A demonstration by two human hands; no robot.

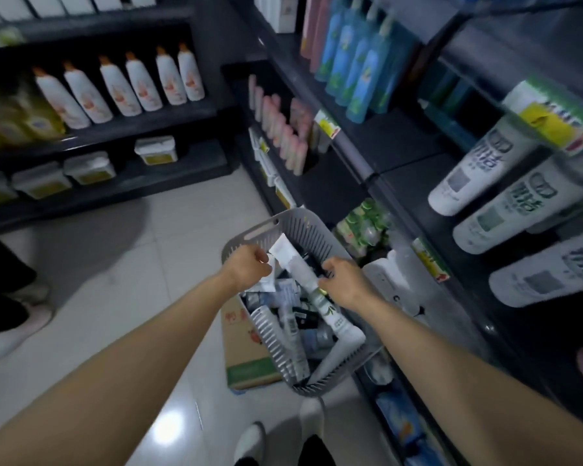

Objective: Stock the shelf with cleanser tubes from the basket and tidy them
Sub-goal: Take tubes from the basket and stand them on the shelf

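Observation:
A grey slotted basket (293, 227) stands on a cardboard box on the floor, full of several white and dark cleanser tubes. Both my hands reach into it. My right hand (345, 280) grips a white cleanser tube (295, 262) that angles up toward the basket's far rim. My left hand (249, 265) is curled over the basket's left side and pinches a small white tube (270, 260) next to the big one. On the dark shelf (404, 183) at the right lie three large white tubes (478, 173), caps toward me.
The cardboard box (246, 361) sits under the basket. Blue bottles (354, 65) and pink tubes (283, 129) fill the right shelving farther off. White bottles (128, 82) line the left shelf. Another person's legs and shoes (11, 317) stand at the left. My feet (253, 438) are below.

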